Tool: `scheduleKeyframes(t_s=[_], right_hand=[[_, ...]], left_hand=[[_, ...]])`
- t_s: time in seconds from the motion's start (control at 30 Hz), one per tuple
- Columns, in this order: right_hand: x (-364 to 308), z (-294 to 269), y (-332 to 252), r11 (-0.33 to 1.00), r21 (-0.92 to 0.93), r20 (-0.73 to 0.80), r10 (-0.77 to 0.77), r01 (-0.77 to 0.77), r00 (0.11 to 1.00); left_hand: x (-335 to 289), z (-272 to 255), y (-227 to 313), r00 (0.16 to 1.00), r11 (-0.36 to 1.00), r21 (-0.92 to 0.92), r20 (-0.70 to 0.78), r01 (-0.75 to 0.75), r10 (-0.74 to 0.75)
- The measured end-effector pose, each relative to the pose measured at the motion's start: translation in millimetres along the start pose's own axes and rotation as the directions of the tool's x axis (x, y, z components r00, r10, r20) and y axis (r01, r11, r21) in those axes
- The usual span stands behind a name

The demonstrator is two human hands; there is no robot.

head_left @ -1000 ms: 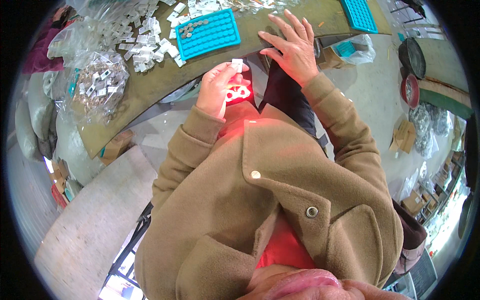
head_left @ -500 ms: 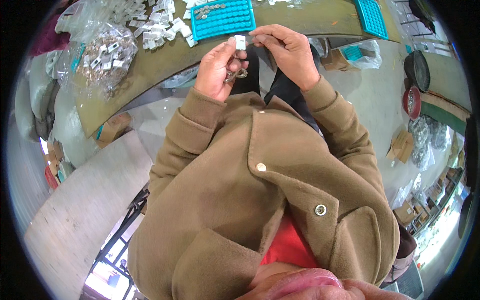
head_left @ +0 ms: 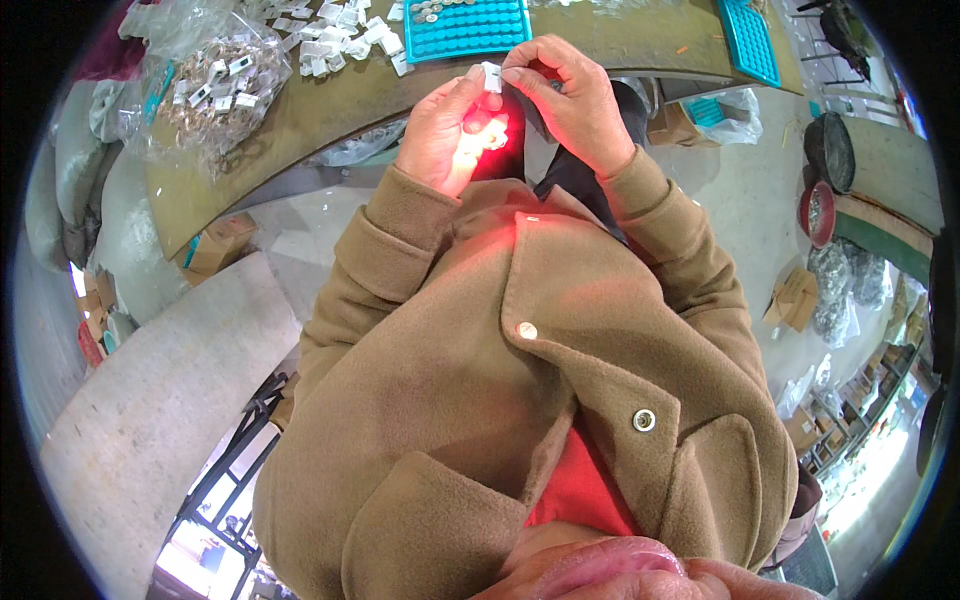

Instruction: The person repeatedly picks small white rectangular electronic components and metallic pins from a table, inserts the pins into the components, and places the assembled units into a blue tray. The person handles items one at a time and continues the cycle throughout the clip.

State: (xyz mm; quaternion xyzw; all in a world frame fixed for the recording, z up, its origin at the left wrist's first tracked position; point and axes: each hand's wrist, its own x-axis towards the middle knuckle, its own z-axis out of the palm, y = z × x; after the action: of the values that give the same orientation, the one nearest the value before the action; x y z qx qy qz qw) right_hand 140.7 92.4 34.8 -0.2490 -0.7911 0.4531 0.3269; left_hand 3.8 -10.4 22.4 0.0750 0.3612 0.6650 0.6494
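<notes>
From my remote seat, going left to right, I have one clear bag [head_left: 225, 90] on the counter [head_left: 300, 120], filled with parts too jumbled to count. Beside it are loose white pieces [head_left: 330, 33], dozens at a guess, overlapping.

My left hand [head_left: 435, 135] has its grip pinched on one small white piece [head_left: 492, 76], held up just off the counter's near edge. Red glare hides what the curled fingers contain. Beyond is one blue tray [head_left: 465, 45] with several metal discs [head_left: 430, 17], cut off by the frame, so no full count.

My right hand [head_left: 575, 95] has thumb and forefinger drawn in at the piece's right edge; I can't tell whether that grip grasps anything. I judge this a two-handed handling step, calling for a steady left pinch and fine right fingertips.

Farther right lies one more blue tray [head_left: 748, 45].
</notes>
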Motion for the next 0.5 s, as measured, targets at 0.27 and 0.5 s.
scheduleKeyframes(t_s=[0.27, 0.5], right_hand=[[3.9, -2.9, -4.4, 0.995, 0.038, 0.093, 0.090, -0.094, 0.992], [10.9, -2.1, -7.7, 0.969, 0.180, 0.074, 0.159, -0.170, 0.985]], left_hand=[[-2.9, 4.1, -0.6, 0.987, 0.931, 0.346, -0.066, -0.115, 0.146], [1.9, -1.6, 11.8, 0.997, 0.994, 0.105, -0.076, 0.038, -0.030]])
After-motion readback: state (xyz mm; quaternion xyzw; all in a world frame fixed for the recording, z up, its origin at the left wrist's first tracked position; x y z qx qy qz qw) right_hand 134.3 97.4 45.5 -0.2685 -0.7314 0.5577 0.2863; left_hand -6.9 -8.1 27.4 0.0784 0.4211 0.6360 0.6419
